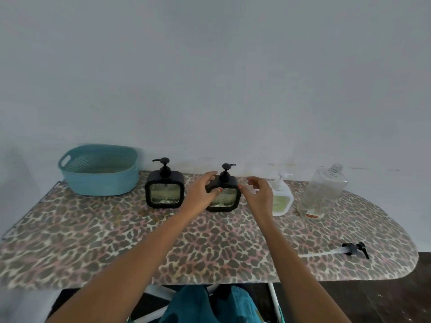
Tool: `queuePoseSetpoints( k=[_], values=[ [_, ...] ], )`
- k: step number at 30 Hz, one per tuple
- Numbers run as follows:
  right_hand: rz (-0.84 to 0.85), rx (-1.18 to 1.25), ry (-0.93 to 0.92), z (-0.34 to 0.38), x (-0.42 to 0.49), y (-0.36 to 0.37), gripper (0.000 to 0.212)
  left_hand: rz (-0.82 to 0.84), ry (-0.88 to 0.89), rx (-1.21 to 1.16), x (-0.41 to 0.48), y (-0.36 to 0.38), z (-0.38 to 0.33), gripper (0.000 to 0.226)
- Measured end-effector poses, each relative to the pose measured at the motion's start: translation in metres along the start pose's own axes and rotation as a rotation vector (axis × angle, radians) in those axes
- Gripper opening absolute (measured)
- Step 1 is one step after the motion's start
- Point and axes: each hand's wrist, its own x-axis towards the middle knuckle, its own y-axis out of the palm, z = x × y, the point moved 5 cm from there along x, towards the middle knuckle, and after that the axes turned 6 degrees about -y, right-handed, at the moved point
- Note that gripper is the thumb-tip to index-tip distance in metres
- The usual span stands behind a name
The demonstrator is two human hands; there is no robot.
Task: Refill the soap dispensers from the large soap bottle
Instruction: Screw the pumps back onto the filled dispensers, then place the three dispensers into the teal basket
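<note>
Black soap dispenser (227, 197), the right one of two, was held by the left hand (200, 194), thumb in front. The right hand (260, 194) was just beside it, fingers loose, holding nothing.

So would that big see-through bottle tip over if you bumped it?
Probably, yes. The clear bottle looks nearly empty, so it is likely light, and it stands tall on a soft-looking board cover. Its neck is open, so any leftover soap might spill.
</note>
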Motion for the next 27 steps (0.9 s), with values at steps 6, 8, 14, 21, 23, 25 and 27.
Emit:
queuePoseSetpoints(
  k=[6, 8, 14, 21, 23, 25, 27],
  values=[
    [0.119, 0.041, -0.043, 0.032, -0.015, 0.049, 0.033, -0.117, -0.029, 0.043, -0.018, -0.058, 0.026, 0.052],
    [0.156, 0.051, -0.05, 0.04, -0.019, 0.066, 0.033, -0.165, -0.055, 0.039, -0.022, -0.076, 0.036, 0.051],
    [0.28, 0.091, -0.037, 0.06, -0.032, 0.115, 0.038, -0.287, -0.088, 0.057, -0.03, -0.121, 0.068, 0.049],
    [0.43, 0.052, 0.016, 0.058, -0.027, 0.162, 0.054, -0.273, -0.141, 0.106, -0.015, -0.146, 0.102, 0.053],
    [0.459, 0.054, 0.019, 0.055, -0.023, 0.172, 0.057, -0.235, -0.163, 0.113, -0.007, -0.148, 0.11, 0.057],
    [0.474, 0.072, 0.039, 0.051, -0.02, 0.177, 0.059, -0.197, -0.18, 0.126, 0.0, -0.149, 0.115, 0.059],
    [0.493, 0.104, 0.066, 0.046, -0.015, 0.183, 0.059, -0.153, -0.196, 0.133, 0.007, -0.148, 0.12, 0.062]
  ],
)
